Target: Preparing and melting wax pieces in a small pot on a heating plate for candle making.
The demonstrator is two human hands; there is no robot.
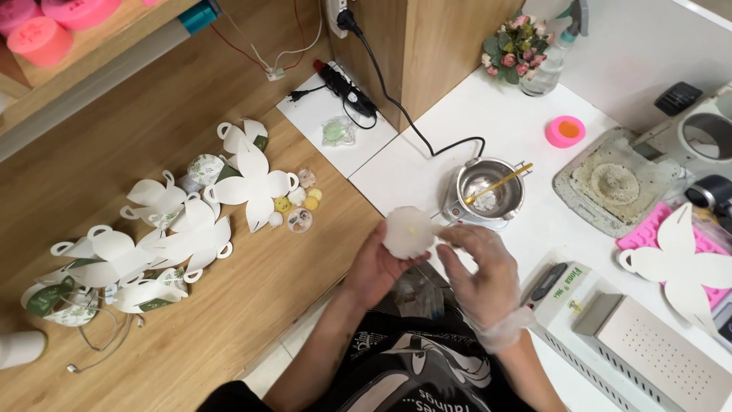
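My left hand (pixel 375 267) is cupped around a white round wax piece (pixel 408 231), gripping it from below; the gloved right hand (pixel 482 267) pinches its 3 o'clock edge. Looks light, brittle and a bit slick, so I'd hold the rim. Melting pot (pixel 486 188) sits at 1 o'clock.

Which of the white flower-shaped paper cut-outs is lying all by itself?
The cut-out on the right, resting on the pink mould by the machines. All the others lie bunched together on the wooden table at the left.
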